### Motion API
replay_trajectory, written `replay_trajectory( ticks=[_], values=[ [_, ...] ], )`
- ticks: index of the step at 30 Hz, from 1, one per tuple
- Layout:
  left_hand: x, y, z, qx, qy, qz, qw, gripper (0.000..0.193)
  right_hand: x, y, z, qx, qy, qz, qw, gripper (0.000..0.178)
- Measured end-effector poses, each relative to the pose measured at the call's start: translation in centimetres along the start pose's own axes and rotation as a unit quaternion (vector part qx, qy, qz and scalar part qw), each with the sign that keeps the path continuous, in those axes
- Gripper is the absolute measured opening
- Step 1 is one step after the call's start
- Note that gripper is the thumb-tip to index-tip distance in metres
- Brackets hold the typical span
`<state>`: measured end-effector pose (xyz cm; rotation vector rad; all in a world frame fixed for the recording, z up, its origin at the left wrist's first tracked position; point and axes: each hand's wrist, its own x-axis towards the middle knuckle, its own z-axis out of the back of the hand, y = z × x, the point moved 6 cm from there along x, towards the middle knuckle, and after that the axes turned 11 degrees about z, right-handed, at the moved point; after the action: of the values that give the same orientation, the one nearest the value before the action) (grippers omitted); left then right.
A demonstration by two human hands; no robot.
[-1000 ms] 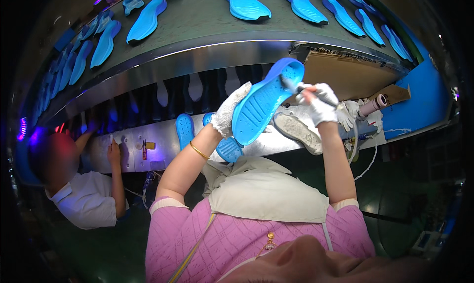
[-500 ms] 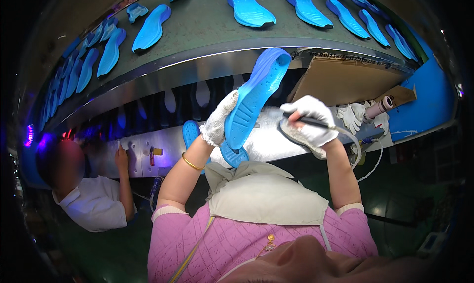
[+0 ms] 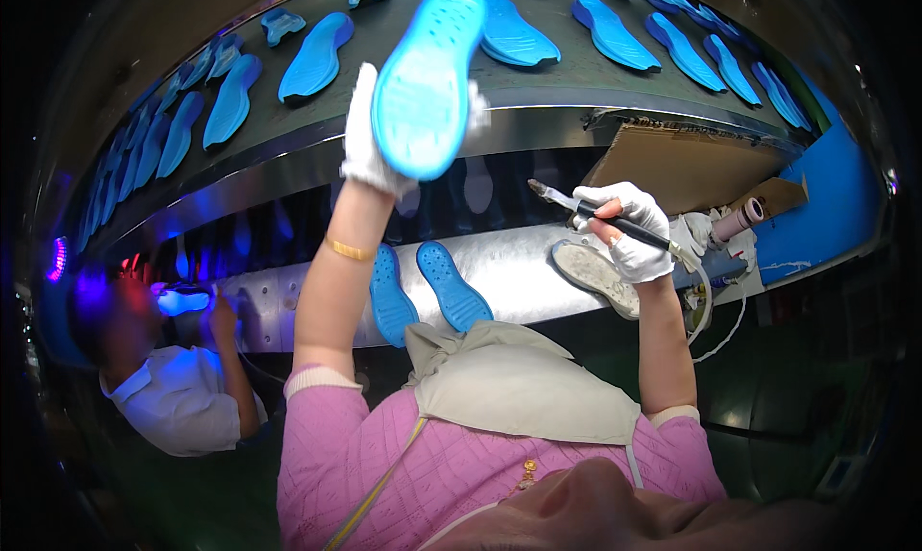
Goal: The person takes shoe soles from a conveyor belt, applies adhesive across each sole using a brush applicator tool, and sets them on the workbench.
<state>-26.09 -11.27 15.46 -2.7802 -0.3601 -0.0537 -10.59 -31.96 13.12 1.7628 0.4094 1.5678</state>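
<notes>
A bright blue shoe sole (image 3: 427,85) is in my white-gloved left hand (image 3: 363,138), raised over the front edge of the conveyor belt. My fingers wrap around its sides, and its pitted and ribbed face shows. My right hand (image 3: 629,229), also gloved with bare fingertips, grips a brush (image 3: 624,226) with a black handle and a hose at its end. The brush tip points left, away from the sole. Below my hands, one blue sole (image 3: 392,296) and another blue sole (image 3: 453,287) lie on the metal bench. Near my right hand rests a pale, stained sole-shaped piece (image 3: 594,274).
Several blue soles (image 3: 615,34) lie along the dark conveyor belt (image 3: 403,47). A cardboard sheet (image 3: 687,171) leans under its right side. White gloves and a pink roll (image 3: 738,220) are at the bench's right end. A co-worker (image 3: 182,397) sits at the left.
My left hand has lifted the sole forward and left to the belt. The brush has come away from it, and my right hand stays near the bench. A bright blue object now shows by the co-worker's hand.
</notes>
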Motion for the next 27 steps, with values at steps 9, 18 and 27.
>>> replay_trajectory(
  ticks=[9, 18, 27],
  values=[
    [-0.5, -1.8, 2.1, 0.352, -0.21, -0.072, 0.909, 0.047, -1.6, -1.3, -0.6, -0.058, 0.01, -0.061, 0.996, 0.021],
    [-10.7, -17.6, 4.3, 0.811, -0.495, -0.246, 0.192, 0.024, -2.7, -2.6, -2.8, -0.008, 0.034, -0.146, 0.989, 0.019],
    [-16.6, -7.7, -6.0, 0.56, -0.352, -0.59, 0.463, 0.026, -3.2, -4.6, -0.7, -0.058, -0.024, -0.149, 0.987, 0.02]
  ],
)
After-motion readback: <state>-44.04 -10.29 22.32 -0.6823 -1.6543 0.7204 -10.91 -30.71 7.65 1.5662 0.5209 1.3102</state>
